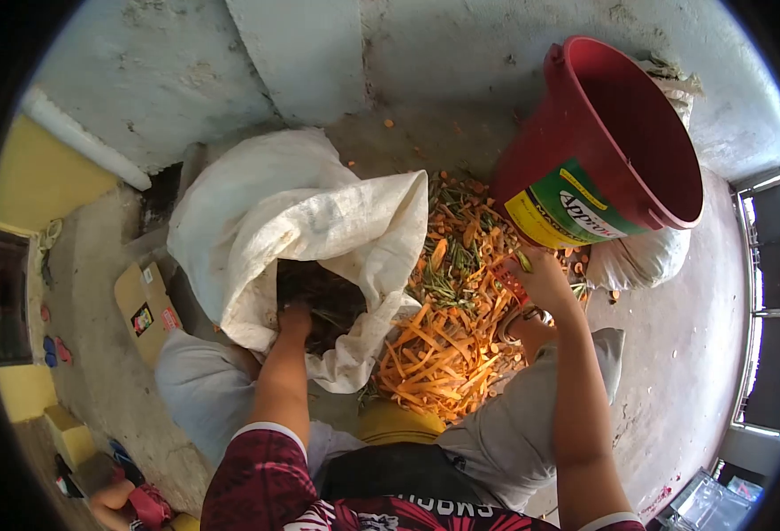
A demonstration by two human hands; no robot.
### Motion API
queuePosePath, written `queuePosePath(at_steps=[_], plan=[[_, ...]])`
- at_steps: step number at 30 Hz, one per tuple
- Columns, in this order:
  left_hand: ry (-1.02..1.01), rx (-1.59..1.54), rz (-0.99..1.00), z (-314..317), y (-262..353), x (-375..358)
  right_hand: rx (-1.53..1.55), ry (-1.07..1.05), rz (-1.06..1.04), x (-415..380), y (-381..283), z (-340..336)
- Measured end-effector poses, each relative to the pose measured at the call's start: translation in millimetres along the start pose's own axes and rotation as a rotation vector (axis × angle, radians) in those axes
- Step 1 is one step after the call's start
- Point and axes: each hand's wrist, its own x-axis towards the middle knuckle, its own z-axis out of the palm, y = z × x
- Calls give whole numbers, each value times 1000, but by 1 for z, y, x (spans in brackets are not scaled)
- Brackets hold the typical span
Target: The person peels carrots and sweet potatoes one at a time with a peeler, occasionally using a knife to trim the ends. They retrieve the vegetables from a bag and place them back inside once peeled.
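Note:
My left hand (294, 320) reaches into the open mouth of a white woven sack (319, 217); its fingers are hidden in the dark inside. My right hand (545, 276) is closed around a flat red tool with light spots (508, 280), whose exact kind I cannot make out. A small green piece (524, 261) shows at its fingers. Below and beside this hand lies a heap of orange carrot peelings (438, 358), mixed with green stem ends and cut carrot tops. The right hand is just under a tilted dark red bucket (531, 146) with a green and yellow label.
A second white sack (642, 261) lies under and behind the bucket. A flattened piece of cardboard (138, 310) is left of the open sack. My sandalled foot (531, 332) stands at the heap's right edge. Another person's arm (111, 504) shows at lower left. A wall closes off the back.

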Motion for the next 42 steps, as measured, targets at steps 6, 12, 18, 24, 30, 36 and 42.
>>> queuePosePath(at_steps=[6,12,18,24,30,36,42], plan=[[-60,114,26,-23,-1,14,80,-6,67,11,-6,-4],[-350,-465,198,5,-8,47,68,-10,-9,21,-5,0],[-353,-334,557,-92,33,-20,77,-42,88,11,-15,-12],[-204,-465,512,-166,34,-91,97,39,-10,-6,-6,-7],[-41,-1467,761,-237,40,-160,163,-5,7,-28,-6,-9],[-407,-2489,535,-234,70,-215,142,79,-13,-52,6,15],[-351,-2995,512,-212,87,-207,328,142,53,-97,-10,16]])
